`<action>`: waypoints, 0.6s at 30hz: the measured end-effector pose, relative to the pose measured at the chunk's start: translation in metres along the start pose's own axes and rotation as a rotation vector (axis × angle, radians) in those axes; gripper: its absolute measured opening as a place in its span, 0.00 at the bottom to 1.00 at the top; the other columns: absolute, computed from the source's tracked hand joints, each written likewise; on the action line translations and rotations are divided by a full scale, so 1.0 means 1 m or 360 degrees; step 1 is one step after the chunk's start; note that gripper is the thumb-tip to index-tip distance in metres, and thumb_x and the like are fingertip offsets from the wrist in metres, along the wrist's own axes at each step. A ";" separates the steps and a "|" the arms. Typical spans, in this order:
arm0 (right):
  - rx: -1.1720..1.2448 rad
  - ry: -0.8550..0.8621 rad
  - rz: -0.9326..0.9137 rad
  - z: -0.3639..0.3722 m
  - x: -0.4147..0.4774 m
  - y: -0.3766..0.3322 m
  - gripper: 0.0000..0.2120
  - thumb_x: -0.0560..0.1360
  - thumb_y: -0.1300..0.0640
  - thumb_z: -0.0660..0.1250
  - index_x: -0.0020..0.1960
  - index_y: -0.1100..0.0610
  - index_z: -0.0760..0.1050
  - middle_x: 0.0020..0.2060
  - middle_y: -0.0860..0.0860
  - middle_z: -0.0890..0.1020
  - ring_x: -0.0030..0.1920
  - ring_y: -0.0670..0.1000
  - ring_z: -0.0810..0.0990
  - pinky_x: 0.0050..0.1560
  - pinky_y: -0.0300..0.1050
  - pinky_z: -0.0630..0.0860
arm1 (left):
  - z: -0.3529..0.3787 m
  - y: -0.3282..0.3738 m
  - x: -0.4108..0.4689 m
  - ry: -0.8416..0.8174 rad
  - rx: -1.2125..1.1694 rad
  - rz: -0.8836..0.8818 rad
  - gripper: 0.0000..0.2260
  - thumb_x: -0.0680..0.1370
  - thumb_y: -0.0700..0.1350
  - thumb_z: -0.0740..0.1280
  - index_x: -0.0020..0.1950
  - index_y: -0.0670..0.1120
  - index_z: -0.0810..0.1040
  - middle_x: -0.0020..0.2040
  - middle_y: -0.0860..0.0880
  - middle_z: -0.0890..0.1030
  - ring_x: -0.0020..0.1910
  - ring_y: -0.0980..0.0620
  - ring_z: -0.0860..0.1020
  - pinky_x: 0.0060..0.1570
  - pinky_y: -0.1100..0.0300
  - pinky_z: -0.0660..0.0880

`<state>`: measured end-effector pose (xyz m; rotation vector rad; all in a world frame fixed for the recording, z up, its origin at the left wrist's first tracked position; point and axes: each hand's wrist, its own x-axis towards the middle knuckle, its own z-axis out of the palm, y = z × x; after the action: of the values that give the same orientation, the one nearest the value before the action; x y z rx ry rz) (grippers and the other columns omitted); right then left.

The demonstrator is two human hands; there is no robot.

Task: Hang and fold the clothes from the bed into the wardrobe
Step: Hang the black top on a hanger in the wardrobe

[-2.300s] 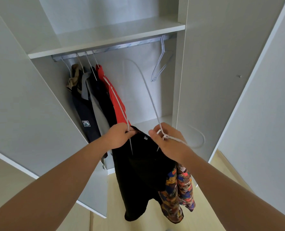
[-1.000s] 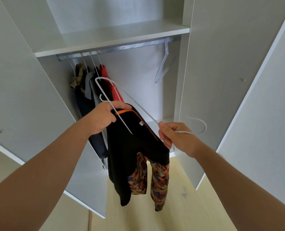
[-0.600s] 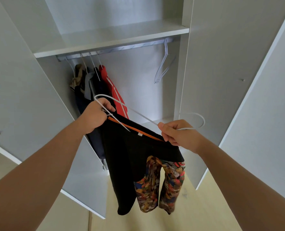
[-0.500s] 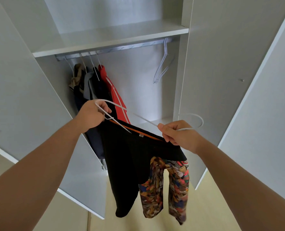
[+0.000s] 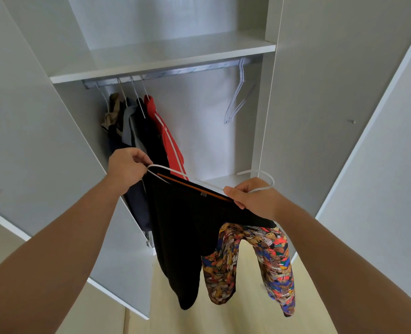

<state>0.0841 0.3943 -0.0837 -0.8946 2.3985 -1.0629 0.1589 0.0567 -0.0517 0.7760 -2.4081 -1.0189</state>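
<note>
A black garment point(image 5: 185, 232) with an orange-edged opening and a multicoloured patterned part point(image 5: 274, 259) hangs below my hands in front of the open wardrobe. A white wire hanger point(image 5: 264, 182) lies across its top, hook pointing right. My left hand point(image 5: 125, 168) pinches the hanger's left end and the garment's edge. My right hand point(image 5: 252, 200) grips the hanger near its hook together with the fabric. Above runs the metal rail point(image 5: 175, 72).
Several dark garments and a red one point(image 5: 166, 131) hang at the rail's left end. Empty white hangers point(image 5: 238, 92) hang at its right end. A white shelf point(image 5: 166, 56) sits above the rail. Open doors point(image 5: 31, 141) flank both sides. Pale floor point(image 5: 238, 314) lies below.
The hanger has tipped from steeply slanted to nearly level across the garment's top. My left hand dropped lower and my right hand moved right, stretching the opening wider.
</note>
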 end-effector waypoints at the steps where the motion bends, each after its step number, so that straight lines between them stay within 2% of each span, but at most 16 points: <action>1: -0.0025 -0.0030 0.0022 0.002 0.001 0.000 0.29 0.81 0.38 0.60 0.29 0.55 0.72 0.20 0.45 0.67 0.20 0.43 0.65 0.33 0.36 0.66 | 0.000 0.001 -0.001 -0.0006 0.0033 0.0032 0.18 0.66 0.27 0.69 0.33 0.52 0.83 0.35 0.50 0.84 0.36 0.50 0.82 0.41 0.55 0.81; 4: -0.0085 -0.0041 0.0089 0.011 0.003 0.001 0.28 0.80 0.37 0.61 0.27 0.52 0.72 0.20 0.44 0.69 0.20 0.42 0.67 0.35 0.39 0.67 | 0.000 0.006 -0.004 -0.0017 0.0163 0.0147 0.20 0.67 0.27 0.67 0.34 0.54 0.82 0.34 0.57 0.83 0.34 0.60 0.81 0.39 0.63 0.78; 7: -0.0137 0.0067 0.0076 0.017 0.007 -0.002 0.27 0.80 0.37 0.61 0.25 0.44 0.73 0.23 0.44 0.68 0.24 0.43 0.67 0.34 0.39 0.66 | 0.003 0.020 -0.011 -0.0128 0.0386 0.0347 0.21 0.69 0.28 0.65 0.35 0.55 0.82 0.35 0.60 0.81 0.34 0.64 0.79 0.37 0.73 0.72; 9: -0.0211 0.0098 0.0039 0.017 0.010 -0.008 0.25 0.80 0.36 0.60 0.25 0.40 0.74 0.27 0.44 0.70 0.28 0.45 0.70 0.33 0.38 0.65 | 0.008 0.034 -0.019 -0.0256 0.0613 0.0495 0.21 0.70 0.29 0.63 0.39 0.54 0.84 0.38 0.59 0.80 0.37 0.61 0.78 0.41 0.71 0.72; 12: -0.0338 0.0179 0.0037 0.018 0.017 -0.017 0.24 0.79 0.35 0.59 0.30 0.44 0.76 0.30 0.46 0.77 0.31 0.45 0.77 0.33 0.38 0.68 | 0.025 0.050 -0.038 -0.0372 0.0866 0.0688 0.20 0.71 0.29 0.62 0.47 0.49 0.87 0.45 0.51 0.83 0.47 0.50 0.81 0.50 0.61 0.75; 14: -0.0371 0.0249 0.0004 0.017 0.022 -0.022 0.24 0.79 0.36 0.61 0.30 0.48 0.78 0.26 0.48 0.78 0.29 0.46 0.78 0.32 0.37 0.69 | 0.042 0.055 -0.054 -0.0513 0.0959 0.0752 0.19 0.73 0.30 0.62 0.51 0.49 0.86 0.51 0.48 0.84 0.51 0.49 0.81 0.54 0.59 0.77; 17: -0.0367 0.0276 -0.0002 0.013 0.026 -0.025 0.25 0.78 0.37 0.63 0.31 0.52 0.80 0.26 0.50 0.80 0.30 0.46 0.79 0.32 0.37 0.70 | 0.058 0.057 -0.066 -0.0736 0.0963 0.0704 0.16 0.77 0.32 0.62 0.53 0.49 0.84 0.50 0.48 0.83 0.44 0.52 0.80 0.41 0.61 0.78; 18: -0.0389 0.0269 -0.0014 0.011 0.026 -0.025 0.25 0.79 0.37 0.62 0.31 0.52 0.81 0.28 0.50 0.81 0.30 0.46 0.79 0.33 0.38 0.71 | 0.061 0.055 -0.067 -0.0818 0.0930 0.0700 0.15 0.78 0.34 0.61 0.53 0.49 0.84 0.50 0.49 0.83 0.44 0.53 0.80 0.40 0.62 0.78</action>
<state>0.0815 0.3580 -0.0736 -0.9271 2.7118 -0.8928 0.1576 0.1629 -0.0603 0.1106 -3.1802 -0.3560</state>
